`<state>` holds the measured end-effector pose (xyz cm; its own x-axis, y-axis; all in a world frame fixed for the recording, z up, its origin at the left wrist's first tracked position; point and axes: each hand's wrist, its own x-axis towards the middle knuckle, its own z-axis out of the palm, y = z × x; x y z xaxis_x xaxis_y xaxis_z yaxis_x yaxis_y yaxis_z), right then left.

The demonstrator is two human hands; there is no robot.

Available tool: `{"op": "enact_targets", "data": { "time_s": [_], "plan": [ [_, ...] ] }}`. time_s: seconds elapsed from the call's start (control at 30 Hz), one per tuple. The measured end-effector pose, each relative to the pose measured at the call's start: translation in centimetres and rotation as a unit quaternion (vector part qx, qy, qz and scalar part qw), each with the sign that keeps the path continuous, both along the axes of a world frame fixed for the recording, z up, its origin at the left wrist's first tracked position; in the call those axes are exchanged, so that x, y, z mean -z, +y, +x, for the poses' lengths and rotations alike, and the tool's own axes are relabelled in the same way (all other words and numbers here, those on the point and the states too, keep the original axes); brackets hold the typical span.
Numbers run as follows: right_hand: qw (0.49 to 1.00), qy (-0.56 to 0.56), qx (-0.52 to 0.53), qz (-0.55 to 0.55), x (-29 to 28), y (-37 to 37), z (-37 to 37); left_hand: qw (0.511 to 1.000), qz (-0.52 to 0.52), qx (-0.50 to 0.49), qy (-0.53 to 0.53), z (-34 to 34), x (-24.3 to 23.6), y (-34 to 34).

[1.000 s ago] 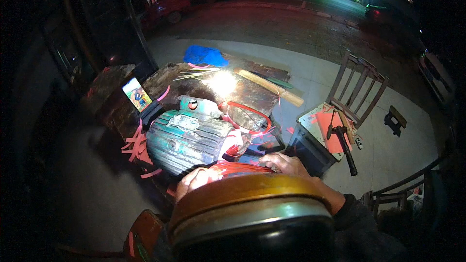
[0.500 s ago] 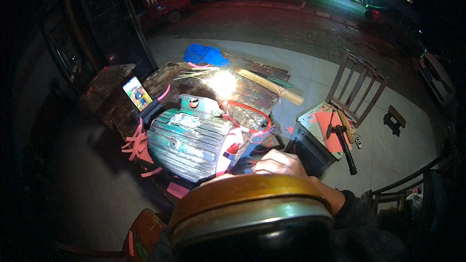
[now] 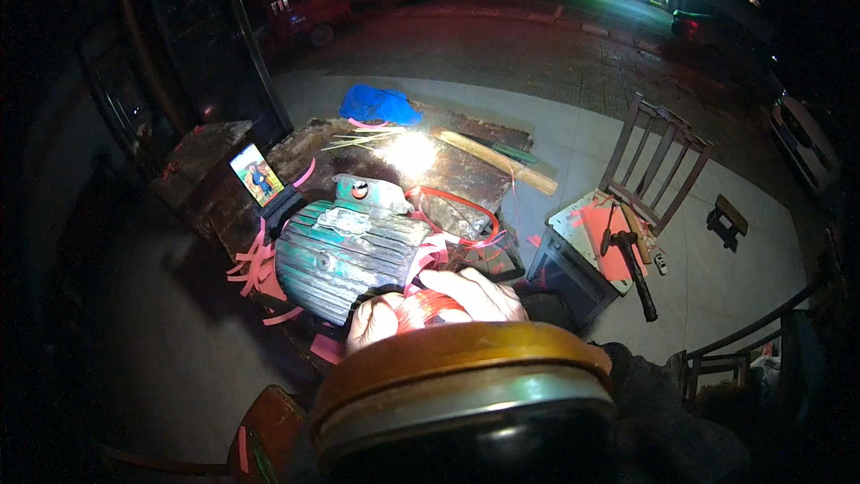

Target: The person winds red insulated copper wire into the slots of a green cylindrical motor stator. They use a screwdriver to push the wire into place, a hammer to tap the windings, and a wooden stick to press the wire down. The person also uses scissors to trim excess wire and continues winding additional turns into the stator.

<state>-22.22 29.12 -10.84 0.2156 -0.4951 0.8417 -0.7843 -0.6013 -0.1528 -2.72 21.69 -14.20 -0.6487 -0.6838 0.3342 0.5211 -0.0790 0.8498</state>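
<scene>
Head view showed both hands — left hand [image 3: 374, 321], right hand [image 3: 475, 294] — closed on a copper coil [image 3: 428, 306], just before the green motor [image 3: 345, 251] on the bench [image 3: 224, 206].

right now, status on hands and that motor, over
Both hands gripping red wire coil. Ribbed green electric motor on worn wooden bench. Helmet brim blocks forearms.

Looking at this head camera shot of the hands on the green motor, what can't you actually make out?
- Head view: the wrists and the near end of the ribbed green electric motor are hidden by a round brown and grey rim.
- The left hand and right hand close around a coil of reddish copper wire; the fingers cover their grip on it.
- The workbench top is washed out by glare.
</scene>
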Motion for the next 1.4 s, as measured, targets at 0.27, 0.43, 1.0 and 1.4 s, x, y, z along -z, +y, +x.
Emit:
{"op": "enact_targets", "data": {
  "time_s": [0.27,0.43,1.0,1.4],
  "plan": [
    [0.999,-0.006,-0.039,-0.006,0.3,-1.4,-1.0,0.995,-0.054,-0.027,-0.085,-1.0,-2.0,0.0],
    [0.997,0.024,-0.052,0.045,2.1,-2.2,-1.9,0.965,0.073,-0.090,-0.234,0.6,-2.5,2.6],
    [0.989,-0.043,0.114,0.088,8.0,1.5,-7.5,0.944,0.172,-0.232,-0.158,2.2,-2.6,2.2],
    [0.995,0.058,-0.065,0.056,4.4,-1.1,-2.1,0.966,0.054,-0.102,-0.231,0.0,-3.7,5.3]
  ]
}}
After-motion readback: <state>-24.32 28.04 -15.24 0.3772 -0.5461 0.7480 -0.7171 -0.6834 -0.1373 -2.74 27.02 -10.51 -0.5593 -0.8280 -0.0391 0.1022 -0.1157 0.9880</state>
